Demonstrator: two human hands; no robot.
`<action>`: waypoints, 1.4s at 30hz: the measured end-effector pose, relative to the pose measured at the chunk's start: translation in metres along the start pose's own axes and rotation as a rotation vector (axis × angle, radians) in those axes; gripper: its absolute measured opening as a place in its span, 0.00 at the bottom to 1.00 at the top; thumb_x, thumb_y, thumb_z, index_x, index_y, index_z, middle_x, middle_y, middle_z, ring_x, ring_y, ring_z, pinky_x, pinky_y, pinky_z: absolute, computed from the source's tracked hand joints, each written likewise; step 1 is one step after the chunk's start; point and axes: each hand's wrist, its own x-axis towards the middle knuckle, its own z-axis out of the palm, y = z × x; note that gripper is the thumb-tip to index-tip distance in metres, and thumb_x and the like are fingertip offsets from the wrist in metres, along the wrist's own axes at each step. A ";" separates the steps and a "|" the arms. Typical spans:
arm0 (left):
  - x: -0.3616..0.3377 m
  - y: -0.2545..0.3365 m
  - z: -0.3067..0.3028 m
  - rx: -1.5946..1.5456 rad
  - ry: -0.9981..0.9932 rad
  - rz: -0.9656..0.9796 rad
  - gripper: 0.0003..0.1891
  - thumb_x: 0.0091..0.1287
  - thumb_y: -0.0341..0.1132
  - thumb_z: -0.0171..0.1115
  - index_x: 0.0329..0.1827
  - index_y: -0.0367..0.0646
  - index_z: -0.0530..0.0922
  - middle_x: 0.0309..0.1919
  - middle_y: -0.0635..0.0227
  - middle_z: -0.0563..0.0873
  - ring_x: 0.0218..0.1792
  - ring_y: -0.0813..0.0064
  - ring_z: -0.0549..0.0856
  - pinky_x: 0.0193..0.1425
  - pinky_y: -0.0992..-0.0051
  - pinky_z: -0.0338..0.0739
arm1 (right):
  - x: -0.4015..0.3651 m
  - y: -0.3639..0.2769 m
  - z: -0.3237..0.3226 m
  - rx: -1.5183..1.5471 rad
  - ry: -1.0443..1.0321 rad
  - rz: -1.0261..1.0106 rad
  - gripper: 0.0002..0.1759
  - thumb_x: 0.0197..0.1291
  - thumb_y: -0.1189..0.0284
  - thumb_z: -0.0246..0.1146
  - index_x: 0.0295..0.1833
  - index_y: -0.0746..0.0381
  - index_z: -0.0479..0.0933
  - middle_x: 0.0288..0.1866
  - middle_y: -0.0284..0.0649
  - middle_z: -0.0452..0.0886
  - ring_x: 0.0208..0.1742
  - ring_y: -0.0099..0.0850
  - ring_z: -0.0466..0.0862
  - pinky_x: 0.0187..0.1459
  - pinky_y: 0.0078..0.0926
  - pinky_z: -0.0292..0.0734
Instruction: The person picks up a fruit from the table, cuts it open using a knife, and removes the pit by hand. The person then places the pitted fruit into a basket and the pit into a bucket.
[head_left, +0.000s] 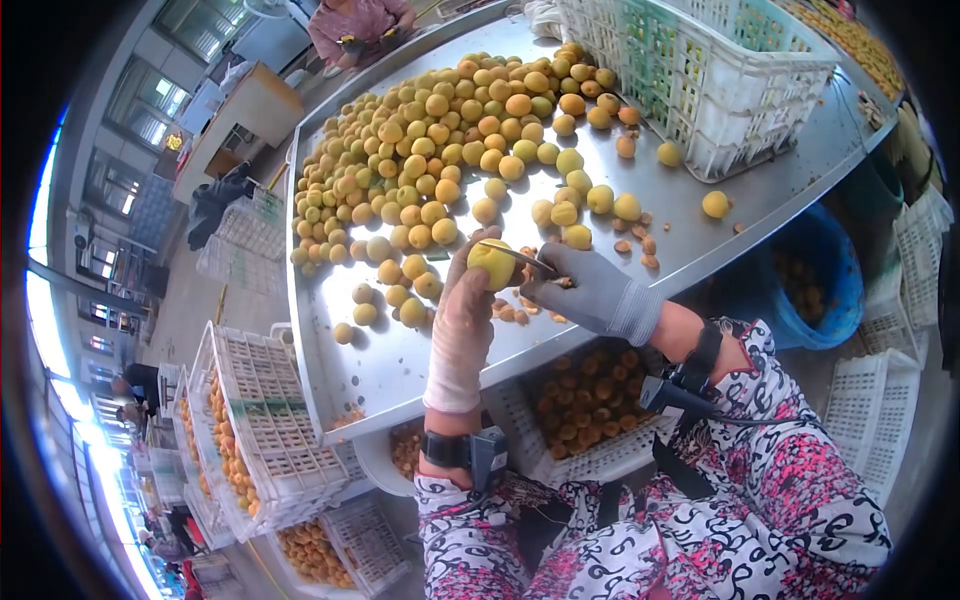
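My left hand (463,305), in a pale glove, is closed round a yellow apricot (492,266) held up over the metal table (700,240). In a grey glove, my right hand (592,292) grips a small knife (518,256). Its thin blade lies across the apricot's upper side. Brown pits (648,246) and scraps are scattered on the table near my right hand. Beyond both hands spreads a large heap of whole apricots (430,150), with several loose ones (600,199) at its near edge.
A white crate (720,100) stands on the table at the back right. Under the near edge sits a crate of halved apricots (590,400). A blue-lined bin (835,270) is at right, and filled crates (270,430) are stacked at left. Another person (355,30) is across the table.
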 end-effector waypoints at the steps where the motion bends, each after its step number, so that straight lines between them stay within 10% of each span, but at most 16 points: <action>1: 0.000 -0.001 -0.001 0.355 -0.013 0.165 0.21 0.69 0.36 0.46 0.62 0.34 0.66 0.54 0.61 0.75 0.55 0.67 0.78 0.64 0.71 0.68 | -0.001 0.000 0.002 0.002 0.003 0.000 0.19 0.59 0.58 0.59 0.41 0.66 0.72 0.30 0.47 0.79 0.35 0.38 0.82 0.39 0.31 0.75; 4: 0.000 0.008 0.002 -0.246 0.015 -0.174 0.19 0.69 0.30 0.47 0.63 0.37 0.67 0.55 0.62 0.74 0.54 0.69 0.78 0.63 0.72 0.69 | -0.003 -0.001 0.007 0.009 -0.009 0.021 0.20 0.60 0.58 0.58 0.41 0.66 0.73 0.32 0.48 0.80 0.38 0.39 0.83 0.41 0.32 0.76; 7: 0.001 -0.002 -0.004 0.538 -0.104 0.235 0.22 0.66 0.31 0.52 0.64 0.40 0.67 0.54 0.63 0.74 0.52 0.73 0.77 0.60 0.74 0.70 | -0.003 -0.002 0.011 0.047 0.036 -0.009 0.19 0.60 0.59 0.58 0.42 0.66 0.73 0.33 0.48 0.80 0.40 0.38 0.83 0.41 0.31 0.76; 10: -0.002 0.005 0.010 -0.201 0.081 -0.171 0.25 0.64 0.34 0.57 0.64 0.39 0.67 0.52 0.66 0.75 0.50 0.75 0.77 0.57 0.77 0.71 | -0.003 -0.009 0.010 0.148 0.042 -0.016 0.18 0.61 0.60 0.58 0.43 0.67 0.73 0.34 0.48 0.80 0.40 0.38 0.83 0.42 0.30 0.76; 25: -0.001 0.002 0.029 -0.323 0.279 -0.251 0.21 0.69 0.42 0.54 0.59 0.38 0.71 0.45 0.66 0.82 0.46 0.77 0.80 0.49 0.83 0.72 | 0.000 0.004 0.038 0.277 0.181 0.064 0.21 0.62 0.61 0.57 0.54 0.64 0.71 0.40 0.49 0.81 0.45 0.36 0.81 0.48 0.29 0.75; 37: 0.002 0.011 0.022 -0.018 0.211 -0.222 0.25 0.69 0.48 0.55 0.60 0.37 0.68 0.45 0.64 0.80 0.47 0.72 0.79 0.54 0.75 0.72 | -0.007 0.000 0.033 -0.020 0.160 -0.051 0.16 0.67 0.60 0.52 0.48 0.62 0.69 0.29 0.51 0.80 0.34 0.49 0.82 0.34 0.41 0.75; 42: 0.010 -0.005 0.032 -0.720 0.209 -0.278 0.29 0.64 0.55 0.58 0.56 0.38 0.70 0.41 0.58 0.82 0.45 0.65 0.80 0.52 0.69 0.74 | -0.001 0.005 0.043 -0.033 0.192 -0.050 0.19 0.67 0.60 0.51 0.57 0.62 0.66 0.31 0.54 0.80 0.36 0.51 0.81 0.38 0.42 0.77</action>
